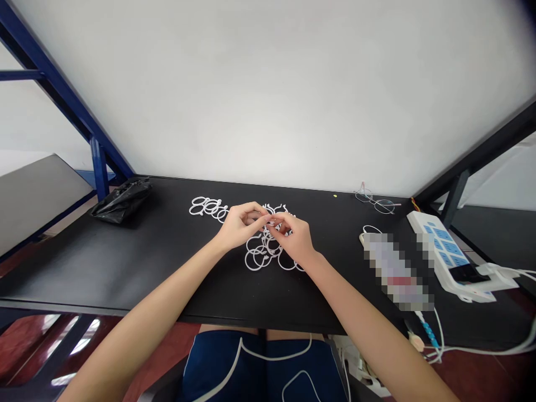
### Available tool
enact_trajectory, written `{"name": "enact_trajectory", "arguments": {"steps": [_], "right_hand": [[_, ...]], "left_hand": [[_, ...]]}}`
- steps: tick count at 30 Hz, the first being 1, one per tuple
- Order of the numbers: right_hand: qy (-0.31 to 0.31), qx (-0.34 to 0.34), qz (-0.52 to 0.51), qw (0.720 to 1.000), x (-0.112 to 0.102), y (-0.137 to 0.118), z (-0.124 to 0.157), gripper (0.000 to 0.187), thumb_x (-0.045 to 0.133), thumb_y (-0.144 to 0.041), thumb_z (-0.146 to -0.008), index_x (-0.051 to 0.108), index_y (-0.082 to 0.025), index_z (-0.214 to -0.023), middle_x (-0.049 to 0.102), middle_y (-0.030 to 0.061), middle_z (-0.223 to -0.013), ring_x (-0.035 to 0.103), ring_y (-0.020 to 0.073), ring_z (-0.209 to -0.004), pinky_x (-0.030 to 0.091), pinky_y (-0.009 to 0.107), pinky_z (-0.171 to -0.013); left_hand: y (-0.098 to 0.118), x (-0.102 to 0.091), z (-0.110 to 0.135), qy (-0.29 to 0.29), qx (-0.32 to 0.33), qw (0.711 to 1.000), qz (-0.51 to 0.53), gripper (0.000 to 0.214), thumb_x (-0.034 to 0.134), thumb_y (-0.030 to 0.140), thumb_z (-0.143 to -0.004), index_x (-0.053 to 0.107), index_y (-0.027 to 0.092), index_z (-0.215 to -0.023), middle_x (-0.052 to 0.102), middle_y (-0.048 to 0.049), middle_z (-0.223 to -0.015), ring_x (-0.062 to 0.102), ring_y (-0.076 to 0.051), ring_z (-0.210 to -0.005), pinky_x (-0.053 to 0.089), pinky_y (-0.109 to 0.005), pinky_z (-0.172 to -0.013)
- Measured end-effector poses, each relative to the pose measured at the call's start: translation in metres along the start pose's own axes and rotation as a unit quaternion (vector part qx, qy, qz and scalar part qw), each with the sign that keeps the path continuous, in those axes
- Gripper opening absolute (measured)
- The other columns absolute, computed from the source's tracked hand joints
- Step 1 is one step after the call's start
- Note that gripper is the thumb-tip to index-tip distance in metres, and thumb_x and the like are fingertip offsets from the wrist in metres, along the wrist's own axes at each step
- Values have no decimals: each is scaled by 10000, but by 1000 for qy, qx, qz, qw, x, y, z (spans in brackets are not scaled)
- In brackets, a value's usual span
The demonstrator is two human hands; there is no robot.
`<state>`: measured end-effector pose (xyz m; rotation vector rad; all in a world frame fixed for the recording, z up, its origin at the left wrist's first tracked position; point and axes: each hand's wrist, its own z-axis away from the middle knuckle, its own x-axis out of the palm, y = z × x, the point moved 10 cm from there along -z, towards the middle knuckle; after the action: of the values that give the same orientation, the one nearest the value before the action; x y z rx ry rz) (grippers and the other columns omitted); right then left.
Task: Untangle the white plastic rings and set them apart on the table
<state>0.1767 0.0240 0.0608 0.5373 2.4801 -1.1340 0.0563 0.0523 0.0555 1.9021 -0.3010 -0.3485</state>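
Observation:
My left hand (240, 224) and my right hand (295, 237) meet above the black table (125, 262), fingers pinched together on a small white plastic ring (270, 222) held between them. Right under the hands lies a loose pile of white rings (262, 257). A short row of joined white rings (208, 207) lies to the left of my left hand, flat on the table.
A crumpled black plastic bag (121, 201) sits at the table's back left. Wire-framed glasses (377, 202) lie at the back right. A white power strip (450, 257) with cables lies at the right edge, next to a blurred object (396, 271). A white wall stands behind the table.

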Motion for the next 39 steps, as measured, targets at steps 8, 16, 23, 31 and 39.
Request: {"name": "enact_trajectory", "arguments": {"steps": [8,16,23,31,39], "right_hand": [[28,-2,8,1000,-5,1,0,118,626,-309,-876,671,-210,-922,681,1,-693,553,107,-489,483,245,-533],[52,0,21,998,-10,1,0,128,604,-323,-893,626,-209,-840,668,3,-691,536,104,-482,471,248,-531],[48,18,2,999,-11,0,1,147,622,-319,-879,546,-219,-804,602,-40,-588,544,107,-477,465,238,-541],[33,41,-64,997,-7,4,3,150,581,-340,-907,512,-224,-844,625,-24,-629,601,128,-520,465,245,-515],[35,44,-43,997,-12,3,1,187,493,-367,-959,547,-213,-869,596,-26,-610,554,114,-485,451,252,-525]], "left_hand": [[24,11,4,-30,93,989,-111,90,597,235,-881,641,157,-888,633,-69,-940,632,-161,-901,562,-248,-691],[27,4,5,13,105,980,-171,118,585,167,-829,645,181,-929,543,-109,-1202,580,-216,-1103,588,-266,-710],[21,2,2,-10,113,981,-155,354,564,100,-778,571,200,-1117,539,-105,-1233,546,-224,-1148,586,-285,-735],[3,17,3,-71,65,982,-163,361,647,302,-843,571,204,-1182,617,-91,-1155,605,-187,-986,565,-295,-753],[0,7,-2,-34,23,990,-138,384,749,412,-750,670,188,-1051,563,-50,-948,528,-128,-786,518,-209,-576]]}}
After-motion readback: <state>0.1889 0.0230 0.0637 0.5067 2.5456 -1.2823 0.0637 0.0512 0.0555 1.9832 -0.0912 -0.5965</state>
